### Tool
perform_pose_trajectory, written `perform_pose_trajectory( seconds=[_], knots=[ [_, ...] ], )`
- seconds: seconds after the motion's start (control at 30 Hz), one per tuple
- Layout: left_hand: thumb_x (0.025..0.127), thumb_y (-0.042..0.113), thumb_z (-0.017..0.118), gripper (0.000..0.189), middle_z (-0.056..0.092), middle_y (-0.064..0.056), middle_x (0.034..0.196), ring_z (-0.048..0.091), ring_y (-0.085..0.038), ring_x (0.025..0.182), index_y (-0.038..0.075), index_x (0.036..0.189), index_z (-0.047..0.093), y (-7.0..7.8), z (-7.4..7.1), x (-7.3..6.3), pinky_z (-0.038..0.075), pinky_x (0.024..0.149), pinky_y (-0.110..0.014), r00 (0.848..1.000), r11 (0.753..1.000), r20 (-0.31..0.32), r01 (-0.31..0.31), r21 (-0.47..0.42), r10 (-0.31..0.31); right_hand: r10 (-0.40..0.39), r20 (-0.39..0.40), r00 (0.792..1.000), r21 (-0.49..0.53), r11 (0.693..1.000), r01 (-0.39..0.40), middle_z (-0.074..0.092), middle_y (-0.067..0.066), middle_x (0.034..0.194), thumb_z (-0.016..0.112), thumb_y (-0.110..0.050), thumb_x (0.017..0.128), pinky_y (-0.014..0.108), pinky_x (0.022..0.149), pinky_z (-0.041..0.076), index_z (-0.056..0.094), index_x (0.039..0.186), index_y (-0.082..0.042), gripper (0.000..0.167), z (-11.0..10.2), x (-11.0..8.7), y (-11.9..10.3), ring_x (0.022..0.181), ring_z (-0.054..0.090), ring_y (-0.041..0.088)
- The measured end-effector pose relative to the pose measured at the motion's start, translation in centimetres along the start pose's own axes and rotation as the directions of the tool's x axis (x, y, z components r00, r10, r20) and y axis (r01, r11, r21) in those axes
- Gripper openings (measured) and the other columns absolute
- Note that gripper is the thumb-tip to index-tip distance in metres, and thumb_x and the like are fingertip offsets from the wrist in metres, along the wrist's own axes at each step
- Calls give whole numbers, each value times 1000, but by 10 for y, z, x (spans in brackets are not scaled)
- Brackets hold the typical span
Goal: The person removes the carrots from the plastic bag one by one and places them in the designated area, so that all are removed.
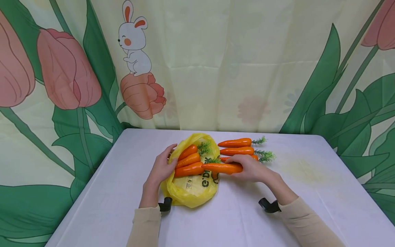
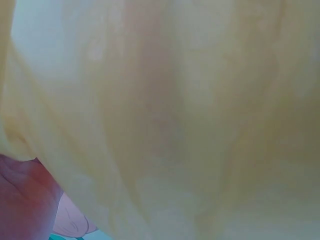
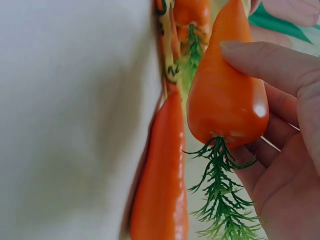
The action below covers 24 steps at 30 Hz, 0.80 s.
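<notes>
An orange carrot (image 1: pixel 223 168) is over the right side of a yellow bag (image 1: pixel 192 199), its tip pointing left across the bag's wide mouth; the right hand (image 1: pixel 251 168) grips its thick end between thumb and fingers, parted just by the carrot's girth; the left hand (image 1: pixel 163 165) holds the bag's left rim, though the yellow film hides some of its fingers and I cannot tell how tightly they close; in the bag, three bagged carrots (image 1: pixel 189 160) lie side by side, the nearest overlapped by the held carrot's tip; to the right, three loose carrots (image 1: pixel 237 151) lie in a row, tips just beside the bag's rim, the closest partly covered by the right hand; that makes seven carrots in sight, one bag and two hands; the white table (image 1: pixel 308 192) stretches widely to the right of the loose carrots and toward the person, while its back edge runs near the farthest carrot; behind it hangs one curtain (image 1: pixel 247 85), printed with tulips and one rabbit (image 1: pixel 135 51).
</notes>
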<state>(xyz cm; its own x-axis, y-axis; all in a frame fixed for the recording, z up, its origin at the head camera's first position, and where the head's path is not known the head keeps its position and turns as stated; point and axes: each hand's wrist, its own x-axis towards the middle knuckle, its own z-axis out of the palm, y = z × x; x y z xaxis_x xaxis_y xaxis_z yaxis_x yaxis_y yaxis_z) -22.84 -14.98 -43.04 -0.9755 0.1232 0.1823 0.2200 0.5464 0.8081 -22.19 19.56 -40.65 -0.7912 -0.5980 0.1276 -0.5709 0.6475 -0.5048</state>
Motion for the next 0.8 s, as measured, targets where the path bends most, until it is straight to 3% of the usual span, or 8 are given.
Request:
perform_pose_trajectory(
  seconds=[0.2,0.4,0.57,0.8],
  knots=[
    [98,13,57,54,60,-12,128,59,-27,102,10,151,45,1,0,0,52,91,-45,1000,1000,10,15,-1,-14,-71,-57,996,18,997,72,60,-11,138,83,-17,85,46,100,46,74,120,-23,37,-5,-9,13,125,57,24],
    [99,13,57,54,60,-12,129,59,-27,103,11,151,45,2,0,-1,53,91,-45,1000,1000,9,15,7,-15,-7,-61,998,-34,999,5,68,-6,125,84,-21,84,46,93,48,75,115,-25,33,-9,-20,27,112,61,21],
    [99,13,58,54,60,-12,129,59,-28,104,11,151,46,2,0,-1,53,92,-46,1000,1000,9,16,2,-16,31,-63,998,-100,994,-37,68,3,117,83,-13,83,51,93,48,73,118,-11,36,-8,-29,36,108,60,28],
    [98,13,58,54,60,-12,130,59,-27,105,11,151,45,3,1,-1,53,92,-45,1000,1000,15,22,-6,-22,78,-70,994,-129,988,-87,66,10,119,80,-6,83,56,100,45,70,120,-5,38,-8,-39,38,115,57,36]
  ],
)
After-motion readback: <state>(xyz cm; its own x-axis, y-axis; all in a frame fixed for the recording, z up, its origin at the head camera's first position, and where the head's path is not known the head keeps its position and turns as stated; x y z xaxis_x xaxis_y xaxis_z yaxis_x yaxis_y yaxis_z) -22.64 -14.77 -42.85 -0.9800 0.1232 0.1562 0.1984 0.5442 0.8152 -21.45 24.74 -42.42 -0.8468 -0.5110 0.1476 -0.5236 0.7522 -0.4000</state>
